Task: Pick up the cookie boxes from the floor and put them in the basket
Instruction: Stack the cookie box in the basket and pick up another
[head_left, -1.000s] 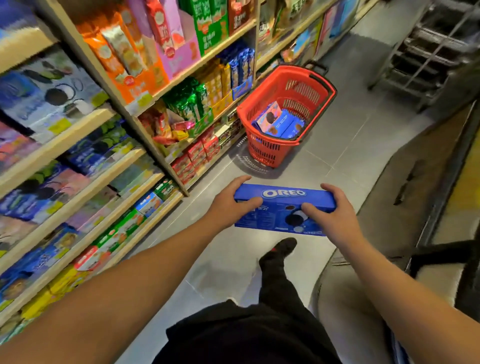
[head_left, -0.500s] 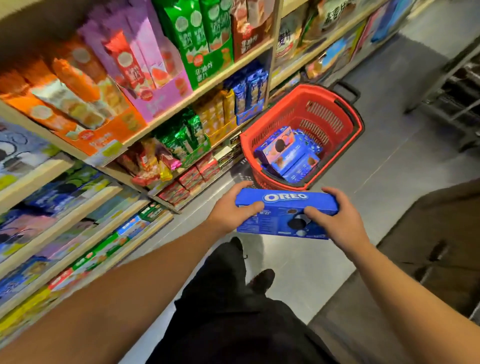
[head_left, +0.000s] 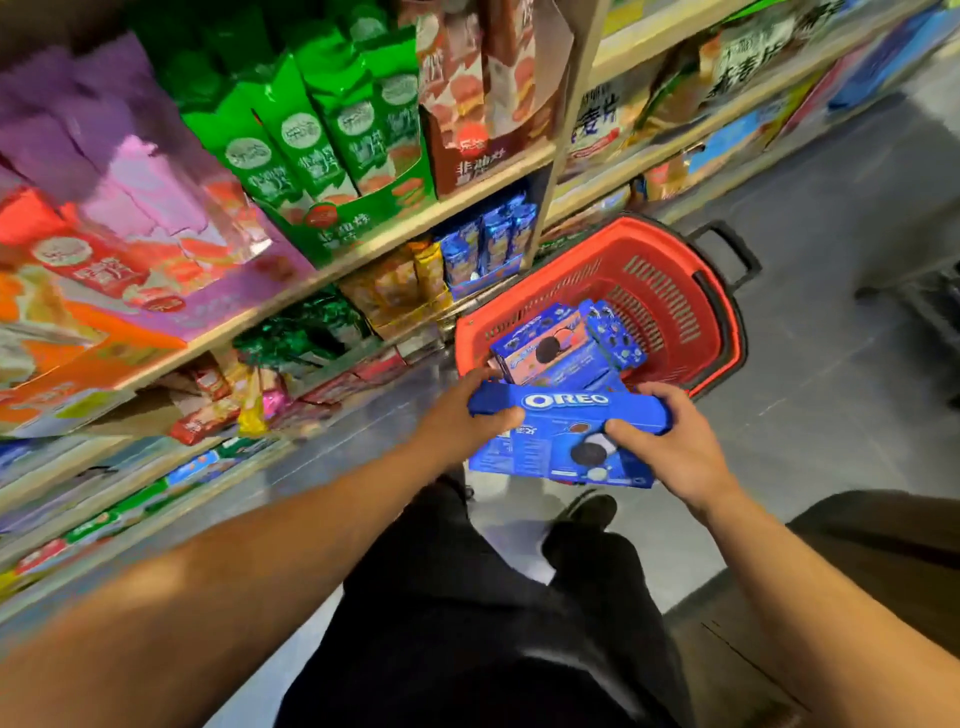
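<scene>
Item: blue rectangular cardboard Oreo cookie box (head_left: 563, 434), held w/ both hands.
Hidden/unclear: box ends covered by palms; near rim of red plastic mesh shopping basket (head_left: 670, 291) behind box. Shelf goods at left motion-blurred, labels mostly unreadable. Lower body in black trousers (head_left: 467, 623); one dark shoe (head_left: 592, 512) shows below box, other not visible.
Orientation: long axis runs left-right across view, level; logo edge faces up, printed cookie face toward wearer.
Location: in air at near edge of basket, partly over it, above grey tiled floor (head_left: 831, 389). Basket stands on floor beside wooden store shelving (head_left: 467, 205); other blue cookie boxes (head_left: 566, 348) lie tilted inside.
Hands: left hand (head_left: 457, 415) clasps box's left end, thumb on front face; right hand (head_left: 675, 447) clasps right end, thumb on front face.
Change vs 0.5 s ago: basket nearer, now overlapped by box; grip same; shelves loom larger.
</scene>
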